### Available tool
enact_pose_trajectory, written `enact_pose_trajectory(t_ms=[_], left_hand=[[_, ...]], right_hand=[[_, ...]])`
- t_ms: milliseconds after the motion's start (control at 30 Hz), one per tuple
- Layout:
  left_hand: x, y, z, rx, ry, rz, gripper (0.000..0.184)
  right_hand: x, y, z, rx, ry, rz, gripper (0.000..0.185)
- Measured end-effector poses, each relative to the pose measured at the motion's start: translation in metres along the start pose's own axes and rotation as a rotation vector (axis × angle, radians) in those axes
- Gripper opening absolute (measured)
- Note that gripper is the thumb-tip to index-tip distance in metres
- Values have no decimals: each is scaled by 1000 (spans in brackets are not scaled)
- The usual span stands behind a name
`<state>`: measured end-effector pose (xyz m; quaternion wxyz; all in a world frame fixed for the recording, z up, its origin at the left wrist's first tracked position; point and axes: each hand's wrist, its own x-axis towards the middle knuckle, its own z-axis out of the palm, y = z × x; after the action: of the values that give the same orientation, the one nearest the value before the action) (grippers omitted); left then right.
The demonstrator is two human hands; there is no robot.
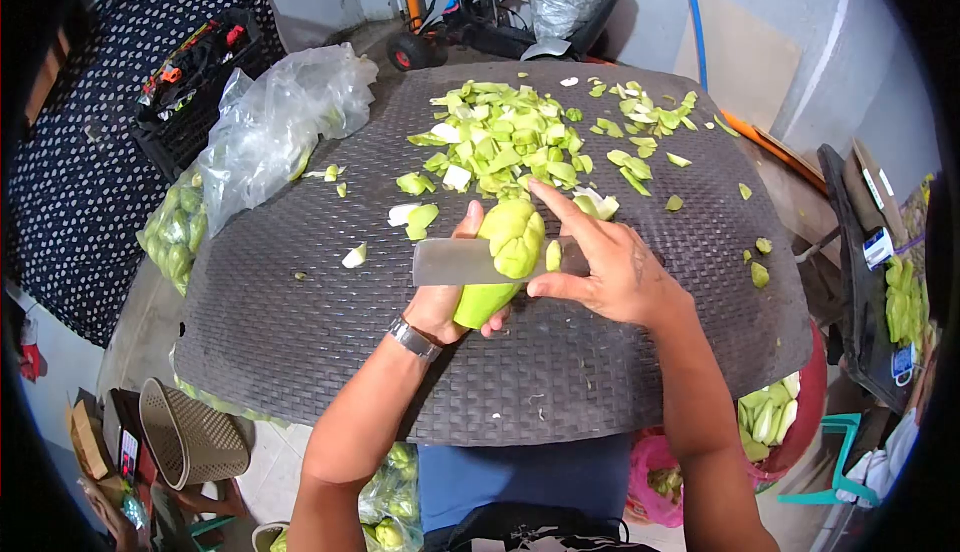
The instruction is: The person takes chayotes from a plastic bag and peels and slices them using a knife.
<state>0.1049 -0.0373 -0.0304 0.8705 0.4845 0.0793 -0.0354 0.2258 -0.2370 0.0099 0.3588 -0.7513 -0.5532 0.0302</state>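
A pale green chayote (486,304) rests in my left hand (437,304), fingers curled round it from the left and below. Across its middle lies the broad blade of a knife (450,263), with the bumpy, furrowed end of the chayote (516,235) above the blade. My right hand (612,270) grips the knife from the right; its handle is hidden by the hand, and index finger and thumb stretch toward the chayote. A small green slice (553,255) sits on the blade by the right thumb. Just beyond both hands is a heap of cut chayote pieces (500,137).
The dark woven tabletop (300,342) has scattered peelings (655,112) at the far right. A clear plastic bag (290,117) lies at its left edge, above bagged chayotes (175,227). Below right are a red tub (812,392) of pieces and a pink bag (650,472).
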Motion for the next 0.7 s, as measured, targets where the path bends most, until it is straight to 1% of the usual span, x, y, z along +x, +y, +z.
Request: enact_pose_trajectory(t_ms=[233,333,367,467,567,667,700], left_hand=[[0,-10,1,98,41,26,85],[-3,-13,13,34,110,129,76],[-4,-18,11,66,145,143,75],[-5,-21,8,90,163,161,75],[-5,-10,5,85,146,115,76],[-6,-4,1,157,128,95,76],[-6,-7,-1,137,110,122,74]], right_hand=[[-2,1,3,58,28,-130,88],[-2,1,5,31,25,-165,87],[-2,2,6,20,29,-178,87],[-1,0,7,33,-7,-127,93],[-1,9,19,21,76,-155,92],[0,4,17,61,39,-100,88],[1,3,17,71,46,-106,87]])
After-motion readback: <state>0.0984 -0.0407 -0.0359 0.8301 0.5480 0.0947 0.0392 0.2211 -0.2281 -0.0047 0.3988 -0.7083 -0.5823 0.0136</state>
